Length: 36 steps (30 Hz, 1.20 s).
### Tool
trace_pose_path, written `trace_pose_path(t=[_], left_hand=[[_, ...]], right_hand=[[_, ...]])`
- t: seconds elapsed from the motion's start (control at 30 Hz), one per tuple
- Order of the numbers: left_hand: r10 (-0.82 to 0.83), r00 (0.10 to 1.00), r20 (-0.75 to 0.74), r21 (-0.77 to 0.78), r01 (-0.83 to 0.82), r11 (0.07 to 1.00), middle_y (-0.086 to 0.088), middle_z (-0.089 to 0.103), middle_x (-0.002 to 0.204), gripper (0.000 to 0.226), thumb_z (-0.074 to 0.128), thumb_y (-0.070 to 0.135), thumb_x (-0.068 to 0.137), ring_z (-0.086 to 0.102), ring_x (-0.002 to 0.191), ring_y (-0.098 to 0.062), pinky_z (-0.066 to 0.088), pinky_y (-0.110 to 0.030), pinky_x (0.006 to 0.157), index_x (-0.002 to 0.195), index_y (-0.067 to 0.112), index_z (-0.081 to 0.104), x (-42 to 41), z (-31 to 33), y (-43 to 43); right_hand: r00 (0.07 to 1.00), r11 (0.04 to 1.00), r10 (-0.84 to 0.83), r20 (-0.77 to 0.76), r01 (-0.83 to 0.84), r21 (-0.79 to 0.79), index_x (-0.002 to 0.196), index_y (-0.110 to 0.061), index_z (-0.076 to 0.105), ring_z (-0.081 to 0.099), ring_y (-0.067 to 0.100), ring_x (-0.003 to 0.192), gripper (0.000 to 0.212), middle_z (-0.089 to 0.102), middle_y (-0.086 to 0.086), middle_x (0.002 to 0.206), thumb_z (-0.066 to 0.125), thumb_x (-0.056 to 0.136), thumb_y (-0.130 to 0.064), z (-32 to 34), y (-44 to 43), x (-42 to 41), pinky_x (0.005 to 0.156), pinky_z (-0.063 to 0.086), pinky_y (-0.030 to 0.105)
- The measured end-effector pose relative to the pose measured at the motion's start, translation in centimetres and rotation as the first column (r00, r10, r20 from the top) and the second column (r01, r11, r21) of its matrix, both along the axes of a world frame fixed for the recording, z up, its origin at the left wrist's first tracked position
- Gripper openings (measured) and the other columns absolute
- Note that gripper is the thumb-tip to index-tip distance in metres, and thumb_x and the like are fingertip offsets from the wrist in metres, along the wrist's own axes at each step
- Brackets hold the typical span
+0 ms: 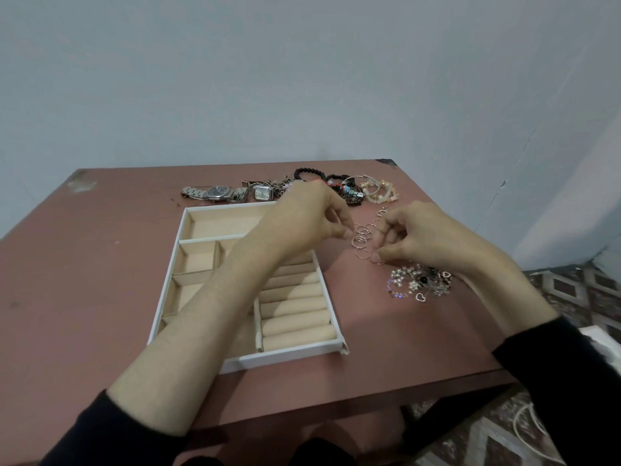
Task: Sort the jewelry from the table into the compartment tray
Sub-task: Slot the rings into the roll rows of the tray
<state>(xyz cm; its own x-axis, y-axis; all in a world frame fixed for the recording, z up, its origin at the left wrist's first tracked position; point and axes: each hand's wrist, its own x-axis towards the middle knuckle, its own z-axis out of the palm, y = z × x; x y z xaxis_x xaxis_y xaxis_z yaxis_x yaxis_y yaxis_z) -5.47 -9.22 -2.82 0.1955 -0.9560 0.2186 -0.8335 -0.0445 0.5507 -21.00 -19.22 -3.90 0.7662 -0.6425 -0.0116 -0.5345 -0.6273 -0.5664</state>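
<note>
A white compartment tray (168,280) with beige lining and padded ring rolls lies on the table; nothing shows in its visible compartments. Just right of it lies a cluster of thin metal rings (363,237). My left hand (309,216) reaches across the tray, fingertips pinched at the left edge of the rings. My right hand (413,237) pinches one ring (378,262) against the table at the cluster's near side. Two watches (218,192) (261,192), bead bracelets (379,190) and a pile of small sparkly pieces (418,280) lie around.
The reddish-brown table (84,264) ends at a near edge just below the tray. A pale wall stands behind the table. A patterned floor (571,290) shows to the right, with a white object (605,344) at the frame's right edge.
</note>
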Motion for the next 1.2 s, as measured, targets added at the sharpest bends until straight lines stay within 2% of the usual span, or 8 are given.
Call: trace_pose_path(t=[0.17, 0.27, 0.37, 0.5, 0.8, 0.93, 1.03, 1.2], left_hand=[[0.099, 0.992, -0.080, -0.105, -0.107, 0.989, 0.004, 0.072, 0.078, 0.011, 0.076, 0.025, 0.074, 0.062, 0.073, -0.007, 0.042, -0.011, 0.060, 0.085, 0.024, 0.077, 2.3, 1.2, 3.4], [0.157, 0.978, -0.136, -0.122, -0.174, 0.977, 0.011, 0.068, 0.068, 0.009, 0.076, 0.024, 0.074, 0.058, 0.063, 0.001, 0.039, -0.006, 0.056, 0.083, 0.023, 0.077, 4.2, 0.4, 5.6], [0.179, 0.964, -0.195, -0.159, -0.212, 0.964, 0.013, 0.061, 0.059, 0.010, 0.078, 0.023, 0.072, 0.050, 0.050, 0.005, 0.035, -0.006, 0.052, 0.081, 0.019, 0.076, 5.3, -0.8, 7.0], [0.150, 0.960, -0.235, -0.165, -0.191, 0.968, 0.008, 0.061, 0.056, 0.008, 0.081, 0.024, 0.067, 0.047, 0.049, 0.002, 0.033, -0.008, 0.050, 0.071, 0.019, 0.075, 5.2, -1.4, 7.7], [0.074, 0.974, -0.213, -0.091, -0.095, 0.991, -0.002, 0.071, 0.069, 0.007, 0.081, 0.018, 0.069, 0.050, 0.052, 0.002, 0.036, -0.006, 0.053, 0.070, 0.014, 0.074, 5.1, -1.4, 8.4], [0.076, 0.986, -0.149, -0.075, -0.087, 0.993, 0.008, 0.063, 0.060, 0.008, 0.081, 0.018, 0.068, 0.050, 0.054, 0.002, 0.034, -0.007, 0.054, 0.067, 0.017, 0.073, 5.1, -1.6, 8.5], [0.081, 0.991, -0.108, -0.081, -0.090, 0.993, 0.004, 0.065, 0.065, 0.007, 0.081, 0.021, 0.068, 0.051, 0.061, -0.002, 0.037, -0.013, 0.060, 0.067, 0.020, 0.074, 5.2, -1.8, 8.4], [0.042, 0.986, -0.162, -0.058, -0.052, 0.997, 0.005, 0.065, 0.076, 0.008, 0.079, 0.025, 0.070, 0.053, 0.066, -0.004, 0.036, -0.012, 0.059, 0.079, 0.023, 0.078, 5.5, -1.6, 8.8]], right_hand=[[0.951, 0.995, -0.036, 0.308, 0.005, 0.100, 0.070, -0.013, 0.069, 0.051, 0.000, 0.047, 0.011, 0.062, -0.008, 0.051, 0.080, 0.070, -0.011, 0.8, 1.5, 1.3, 0.049, 0.038, 0.010], [0.864, 0.957, -0.086, 0.496, -0.068, 0.283, 0.076, -0.009, 0.070, 0.053, 0.004, 0.052, 0.011, 0.066, 0.001, 0.062, 0.078, 0.072, -0.014, 1.1, 3.0, 3.3, 0.051, 0.039, 0.012], [0.794, 0.904, -0.134, 0.593, -0.147, 0.401, 0.073, -0.011, 0.069, 0.049, 0.004, 0.052, 0.008, 0.063, -0.001, 0.063, 0.076, 0.072, -0.009, 0.4, 4.2, 5.7, 0.051, 0.039, 0.013], [0.795, 0.845, -0.106, 0.597, -0.244, 0.476, 0.076, -0.007, 0.068, 0.046, 0.008, 0.055, 0.009, 0.059, 0.004, 0.065, 0.075, 0.071, -0.007, -0.6, 5.2, 7.0, 0.053, 0.038, 0.015], [0.832, 0.847, -0.023, 0.554, -0.278, 0.453, 0.073, -0.008, 0.067, 0.046, 0.008, 0.055, 0.007, 0.060, 0.008, 0.068, 0.074, 0.070, -0.007, -0.8, 5.6, 6.7, 0.055, 0.037, 0.018], [0.836, 0.843, -0.025, 0.548, -0.277, 0.461, 0.073, -0.006, 0.066, 0.043, 0.010, 0.055, 0.008, 0.058, 0.011, 0.069, 0.074, 0.070, -0.006, -0.8, 5.7, 6.7, 0.056, 0.036, 0.021], [0.841, 0.856, -0.005, 0.541, -0.276, 0.437, 0.076, -0.004, 0.065, 0.043, 0.009, 0.054, 0.008, 0.057, 0.011, 0.070, 0.072, 0.073, -0.003, -0.7, 5.8, 6.6, 0.054, 0.036, 0.017], [0.845, 0.905, 0.075, 0.529, -0.280, 0.319, 0.079, -0.002, 0.067, 0.047, 0.000, 0.051, 0.005, 0.059, -0.005, 0.059, 0.071, 0.076, -0.001, -0.5, 5.9, 6.5, 0.054, 0.038, 0.009]])
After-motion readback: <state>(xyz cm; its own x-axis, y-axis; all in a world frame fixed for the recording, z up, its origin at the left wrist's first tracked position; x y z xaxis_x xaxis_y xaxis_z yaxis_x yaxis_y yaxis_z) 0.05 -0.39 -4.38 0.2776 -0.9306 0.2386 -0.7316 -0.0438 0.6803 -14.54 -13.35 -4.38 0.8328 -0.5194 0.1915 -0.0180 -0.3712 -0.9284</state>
